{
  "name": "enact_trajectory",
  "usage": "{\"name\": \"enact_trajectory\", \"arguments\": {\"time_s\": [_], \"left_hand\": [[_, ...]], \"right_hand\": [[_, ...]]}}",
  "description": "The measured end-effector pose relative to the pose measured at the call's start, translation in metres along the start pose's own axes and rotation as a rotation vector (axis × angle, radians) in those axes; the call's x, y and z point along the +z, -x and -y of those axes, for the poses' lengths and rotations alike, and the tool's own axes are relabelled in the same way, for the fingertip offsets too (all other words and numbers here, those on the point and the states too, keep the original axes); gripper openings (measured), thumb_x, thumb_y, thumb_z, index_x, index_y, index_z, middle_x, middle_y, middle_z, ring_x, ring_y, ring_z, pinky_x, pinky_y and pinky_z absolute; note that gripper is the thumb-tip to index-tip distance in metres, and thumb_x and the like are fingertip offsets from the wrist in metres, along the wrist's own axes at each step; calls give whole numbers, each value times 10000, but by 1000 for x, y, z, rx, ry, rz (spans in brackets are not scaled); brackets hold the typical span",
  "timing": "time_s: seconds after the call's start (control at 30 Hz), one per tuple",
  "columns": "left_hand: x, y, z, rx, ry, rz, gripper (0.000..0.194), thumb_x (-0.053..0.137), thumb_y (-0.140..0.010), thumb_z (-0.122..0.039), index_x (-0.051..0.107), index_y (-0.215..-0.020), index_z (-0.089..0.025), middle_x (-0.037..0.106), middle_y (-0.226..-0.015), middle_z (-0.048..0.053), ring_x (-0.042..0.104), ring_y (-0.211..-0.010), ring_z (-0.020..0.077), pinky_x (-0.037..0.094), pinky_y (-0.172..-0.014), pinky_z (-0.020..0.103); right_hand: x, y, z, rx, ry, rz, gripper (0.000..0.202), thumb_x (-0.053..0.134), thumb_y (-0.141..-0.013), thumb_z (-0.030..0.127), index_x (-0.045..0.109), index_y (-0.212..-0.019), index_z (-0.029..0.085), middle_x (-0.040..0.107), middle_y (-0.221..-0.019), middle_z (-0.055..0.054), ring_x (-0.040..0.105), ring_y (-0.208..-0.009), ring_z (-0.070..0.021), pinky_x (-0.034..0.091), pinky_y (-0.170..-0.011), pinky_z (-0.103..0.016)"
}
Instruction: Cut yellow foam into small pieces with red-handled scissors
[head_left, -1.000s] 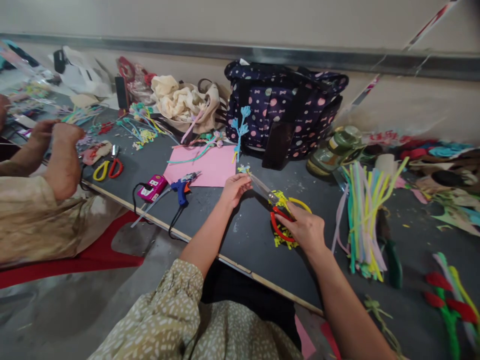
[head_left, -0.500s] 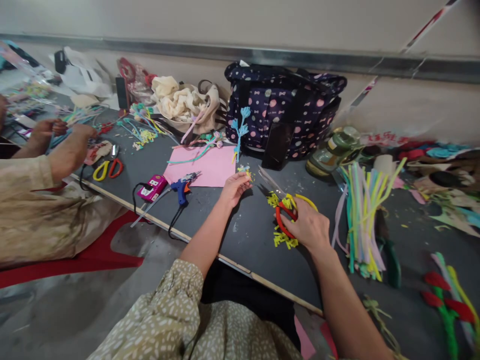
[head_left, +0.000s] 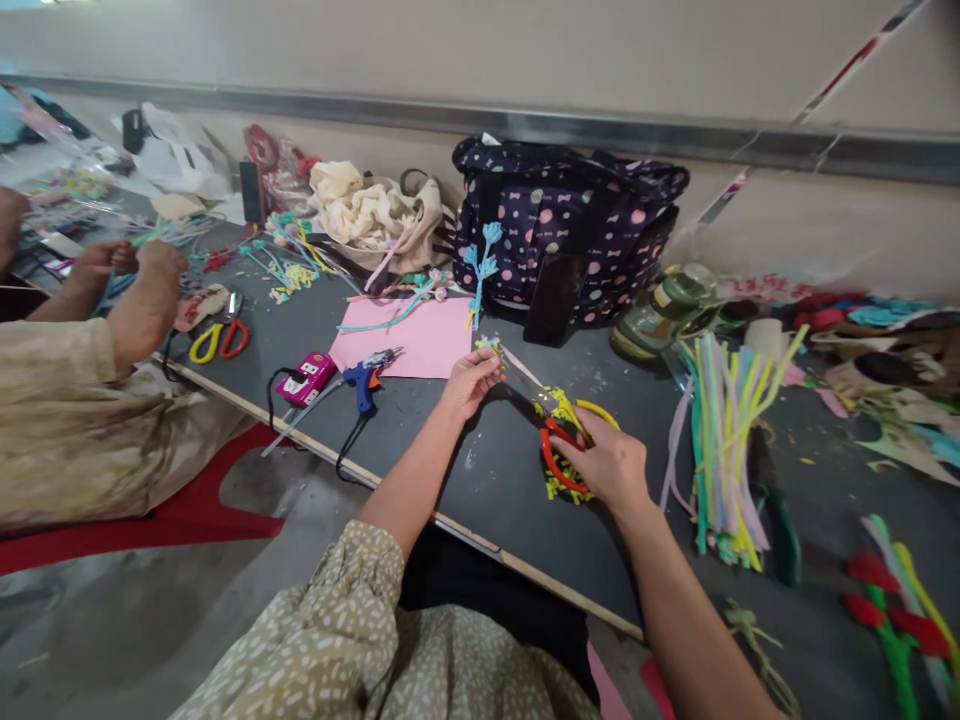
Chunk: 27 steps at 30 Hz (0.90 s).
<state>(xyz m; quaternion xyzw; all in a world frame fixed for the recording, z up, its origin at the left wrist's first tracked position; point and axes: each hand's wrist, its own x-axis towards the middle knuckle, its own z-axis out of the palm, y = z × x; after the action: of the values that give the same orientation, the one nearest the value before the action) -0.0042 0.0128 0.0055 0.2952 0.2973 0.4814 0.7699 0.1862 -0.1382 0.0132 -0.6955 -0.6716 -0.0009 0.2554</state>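
Observation:
My left hand pinches a small yellow and pale-blue pipe-cleaner piece at its fingertips. In my right hand are scissors with one red and one yellow handle loop. Their blades are parted and point at the piece, the tips close to my left fingertips. Beneath the scissors lies a pile of short yellow pipe-cleaner pieces, partly hidden by the handles. A light-blue pipe-cleaner flower stem stands beyond my left hand, by the pink sheet.
A blue glue gun and a magenta power socket lie left. Behind stand a dark patterned bag, a phone and a green bottle. Pipe cleaners are bundled right. Another person's hands work at far left.
My right hand has brought the scissors left, their blades now beside my left fingertips. My left hand stays nearly in place with the small piece.

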Motion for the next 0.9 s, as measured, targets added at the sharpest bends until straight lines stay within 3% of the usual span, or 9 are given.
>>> {"name": "enact_trajectory", "arguments": {"time_s": [0.23, 0.9], "left_hand": [[-2, -2, 2, -1, -12, 27, 269, 812, -571, -201, 624, -752, -134, 628, -630, -10, 564, -548, 72, 490, -670, 261], [-4, 0, 1, -10, -74, -6, 291, 822, -540, -225, 626, -737, -138, 625, -626, -19, 567, -548, 84, 499, -686, 291]], "right_hand": [[3, 0, -1, -4, -7, 8, 452, 553, -784, 564, 651, -1047, 209, 641, -666, 9, 600, -615, -137, 375, -550, -229], [5, 2, -6, -30, -2, -8, 462, 507, -818, 570, 663, -1068, 215, 718, -873, -43, 666, -756, -180, 440, -621, -252]]}}
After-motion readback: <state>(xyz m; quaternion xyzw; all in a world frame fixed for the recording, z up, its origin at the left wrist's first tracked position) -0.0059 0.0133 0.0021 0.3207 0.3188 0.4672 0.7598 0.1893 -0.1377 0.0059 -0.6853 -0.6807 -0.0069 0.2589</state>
